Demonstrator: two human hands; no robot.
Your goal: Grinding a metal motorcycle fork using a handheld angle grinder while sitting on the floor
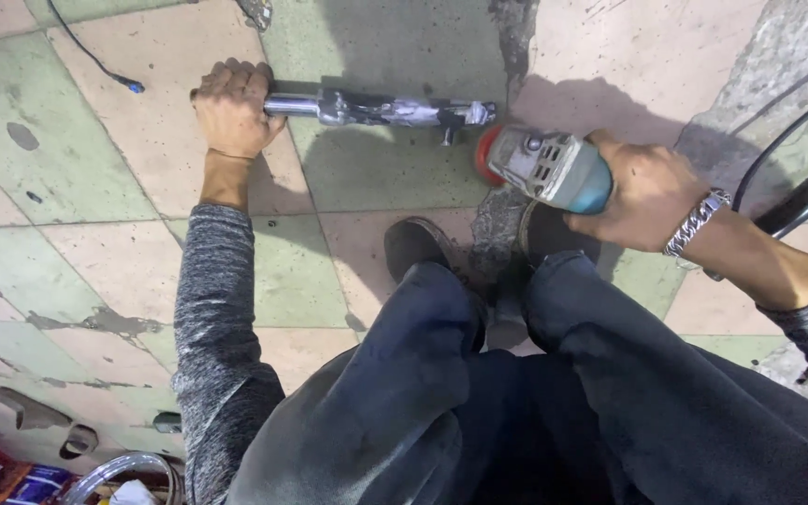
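Head view, looking down past bent knees in dark trousers (535,411) to a tiled floor (95,187) of worn green and pink squares. Left hand (232,108), far left, is closed in a full grip around one end of a shiny chrome metal part (381,110), which lies flat on the floor and runs rightward. Right hand (647,194) is wrapped tight around the teal body of an angle grinder (549,168), held just right of the part. The grinder's red disc (486,154) sits right at the part's right end, by a small downward stub; cannot tell if they actually touch. A silver chain bracelet (696,223) is on the right wrist, and both arms are in grey knit sleeves. Two dark shoes (415,245) are planted near the grinder, just nearer than the part. Black cables (783,140) run off at far right, another thin cable (95,58) at far left. A cracked, patched strip of floor runs from the far edge down toward the shoes. Near left corner: some clutter, including a clear hose loop (128,468).
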